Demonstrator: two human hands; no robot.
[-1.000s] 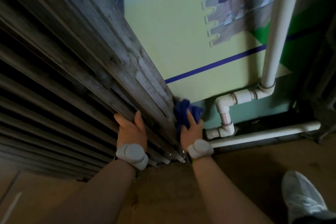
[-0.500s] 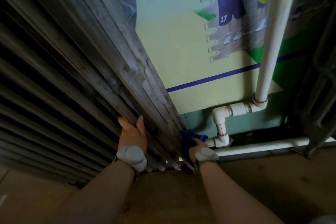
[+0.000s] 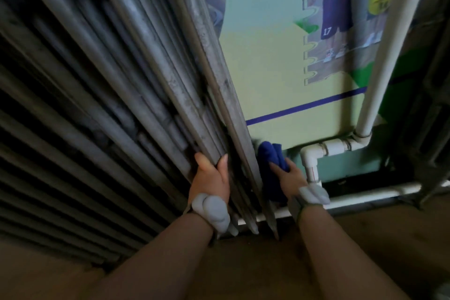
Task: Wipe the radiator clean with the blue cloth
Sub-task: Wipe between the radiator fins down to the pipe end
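- Head view, looking down: the grey, grimy radiator (image 3: 151, 95) fills the left and centre of the frame, its fins running from upper left down to lower centre.
- At centre, the left hand (image 3: 211, 178) clasps one fin near its bottom end, thumb on one side and fingers wrapped round the other.
- Just right of centre, the right hand (image 3: 289, 178) is closed on the bunched blue cloth (image 3: 271, 168), pressing it against the radiator's rightmost edge.
- At lower right, a white pipe (image 3: 316, 153) with elbow joints runs just beside the cloth, along the painted wall (image 3: 267, 68).
- Both wrists wear grey bands.
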